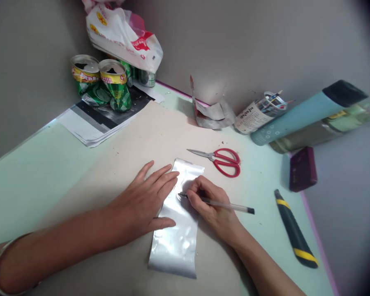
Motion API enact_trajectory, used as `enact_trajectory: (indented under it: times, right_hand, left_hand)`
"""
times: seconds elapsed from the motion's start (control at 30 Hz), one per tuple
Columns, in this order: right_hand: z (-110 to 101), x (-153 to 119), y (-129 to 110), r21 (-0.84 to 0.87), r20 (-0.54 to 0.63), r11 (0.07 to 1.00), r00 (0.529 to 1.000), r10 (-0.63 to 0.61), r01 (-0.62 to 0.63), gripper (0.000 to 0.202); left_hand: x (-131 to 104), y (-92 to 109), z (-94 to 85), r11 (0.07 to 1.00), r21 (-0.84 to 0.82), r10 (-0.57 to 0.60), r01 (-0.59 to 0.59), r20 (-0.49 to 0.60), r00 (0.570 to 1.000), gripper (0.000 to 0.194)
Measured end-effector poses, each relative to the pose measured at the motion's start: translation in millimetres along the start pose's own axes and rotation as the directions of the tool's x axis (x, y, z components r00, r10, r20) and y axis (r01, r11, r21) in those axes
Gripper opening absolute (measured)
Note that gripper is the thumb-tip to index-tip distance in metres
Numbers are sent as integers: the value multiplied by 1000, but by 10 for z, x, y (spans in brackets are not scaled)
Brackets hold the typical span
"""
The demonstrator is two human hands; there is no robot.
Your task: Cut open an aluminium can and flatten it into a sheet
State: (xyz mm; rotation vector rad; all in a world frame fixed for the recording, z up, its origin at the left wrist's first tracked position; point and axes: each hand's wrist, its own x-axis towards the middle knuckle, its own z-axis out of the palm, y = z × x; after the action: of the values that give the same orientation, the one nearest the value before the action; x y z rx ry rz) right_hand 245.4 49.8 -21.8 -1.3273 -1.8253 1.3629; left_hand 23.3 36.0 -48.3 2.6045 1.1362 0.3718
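A strip of shiny silver sheet metal [175, 242] lies on a beige board [132, 144]. My left hand [152, 191] rests spread along its left edge, with fingertips and thumb touching the metal. In my right hand [214, 201] is a clear pen [228, 204] with a black end cap, pinched near the tip. Its point meets the strip's surface at about mid-length. Just beyond my right hand lie red-handled scissors [217, 158], blades pointing left.
Crushed green cans [114, 86] stand on printed papers [92, 123] at back left, near a white plastic bag [123, 37]. Cut metal scraps [212, 113], a pen holder [255, 115], a blue bottle [296, 115], a maroon box [302, 168] and a black-yellow utility knife [296, 230] line the right side.
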Motion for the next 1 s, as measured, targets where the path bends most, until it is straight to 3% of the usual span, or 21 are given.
enact_trajectory:
  times: [0.23, 0.4, 0.47, 0.63, 1.0]
  right_hand:
    - [-68, -2, -69, -25, 88, 999, 996, -26, 28, 19]
    - [-97, -6, -117, -20, 131, 999, 991, 32, -30, 20]
    - [-93, 9, -96, 8, 92, 999, 995, 43, -44, 20]
    - [-52, 65, -14, 149, -172, 989, 985, 25, 1, 21]
    - [94, 9, -3, 31, -206, 999, 978, 21, -15, 20]
  left_hand:
    - [-14, 10, 18, 1000, -4, -6, 6, -26, 1000, 77]
    - [-16, 12, 4, 1000, -15, -8, 8, -19, 1000, 76]
    - [-8, 9, -2, 1000, -22, -11, 11, -15, 1000, 76]
    - [10, 12, -2, 999, -43, -18, 17, -19, 1000, 76]
    - [-11, 13, 3, 998, -62, -34, 33, -19, 999, 72]
